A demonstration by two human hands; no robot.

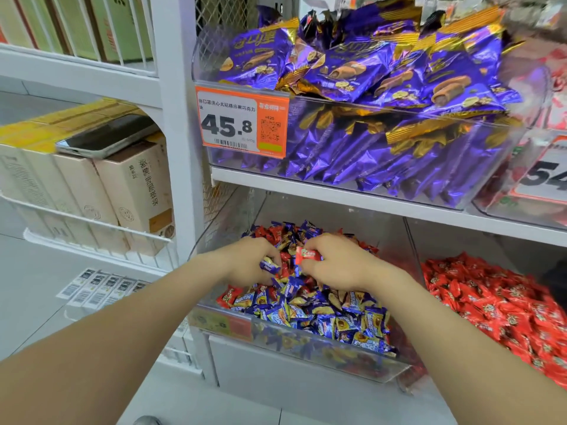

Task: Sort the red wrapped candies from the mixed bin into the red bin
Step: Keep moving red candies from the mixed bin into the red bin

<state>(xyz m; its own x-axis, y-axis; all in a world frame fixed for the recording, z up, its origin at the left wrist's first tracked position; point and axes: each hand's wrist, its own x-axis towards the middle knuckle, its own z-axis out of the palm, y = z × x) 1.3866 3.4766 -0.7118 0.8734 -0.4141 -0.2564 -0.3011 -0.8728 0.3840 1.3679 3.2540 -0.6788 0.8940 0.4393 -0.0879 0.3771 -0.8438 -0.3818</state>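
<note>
In the mixed bin [322,345], a red candy [308,255] is pinched by the curled right hand [337,262] and a blue candy [270,266] is gripped by the curled left hand [253,259].

Clear bin [322,101] on white shelf [306,191]

light: bright, even, cool white | shadows: faint, soft-edged | glare: sheen on purple foil packs [352,72] at 1 o'clock, pale reflections on mixed bin [306,345] front wall at 6 | blur: smeared from 3 to 5 o'clock, centre sharp | distortion: white shelf post [176,118] leans, edges bow
</note>
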